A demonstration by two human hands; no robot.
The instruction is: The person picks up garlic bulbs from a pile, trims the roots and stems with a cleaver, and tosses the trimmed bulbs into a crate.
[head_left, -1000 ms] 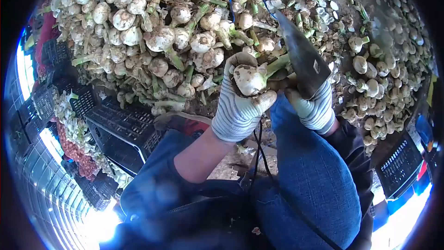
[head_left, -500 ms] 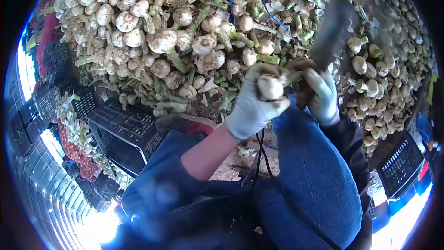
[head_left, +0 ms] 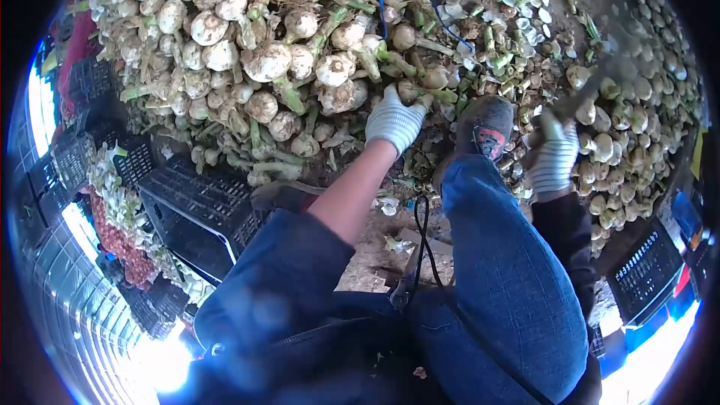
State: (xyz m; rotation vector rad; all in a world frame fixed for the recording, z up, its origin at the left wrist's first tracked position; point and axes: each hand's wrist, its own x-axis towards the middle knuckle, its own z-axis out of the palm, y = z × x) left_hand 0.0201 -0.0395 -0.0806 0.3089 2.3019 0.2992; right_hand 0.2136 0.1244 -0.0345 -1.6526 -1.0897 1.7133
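My left hand (head_left: 395, 124), in a whitish glove, is at the front edge of a heap of onions with long stalks (head_left: 268, 62). Its fingers and thumb close round one onion (head_left: 409, 91), whose green stalk points right. Gloved as well, my right hand (head_left: 555, 151) is wrapped round the handle of a knife, out to the right of my shoe. The knife's broad dark blade (head_left: 589, 96) points up and right and is smeared by motion. Beneath and beyond it lie onions with short-cut stalks (head_left: 604, 144).
Cut stalk pieces and peelings (head_left: 517, 49) litter the ground between the two heaps. My shoe (head_left: 486, 126) stands among them. Black plastic crates (head_left: 199, 199) are at the left, and another black crate (head_left: 646, 274) is at the right. A black cord (head_left: 422, 232) hangs before me.
My left hand has moved up and left to the heap; the pale onion it held is gone from it. My right hand has swung right and down with the knife, uncovering my shoe.
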